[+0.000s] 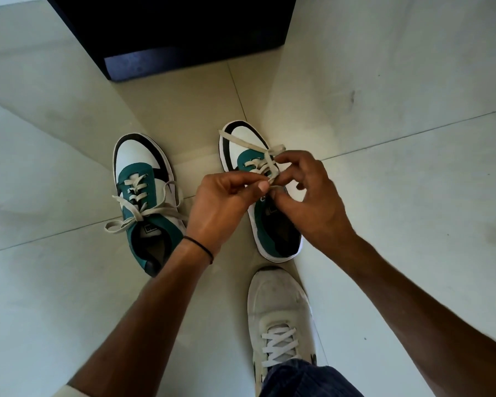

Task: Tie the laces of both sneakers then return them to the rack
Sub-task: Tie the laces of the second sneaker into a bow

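Observation:
Two white, green and black sneakers stand side by side on the pale floor tiles, toes pointing away from me. The left sneaker (143,196) has its cream laces in a bow with loops spread to both sides. Over the right sneaker (246,150) both hands meet. My left hand (221,207) pinches a lace (271,164) between thumb and forefinger. My right hand (307,196) grips the other strand right beside it; one lace end lies across the toe. The hands hide the middle of this shoe.
A dark cabinet or rack base (172,53) stands on the floor straight ahead, beyond the sneakers. My own foot in a worn white shoe (281,319) rests just behind the right sneaker, with a dark trouser hem (304,379) over it. Floor tiles spread to both sides.

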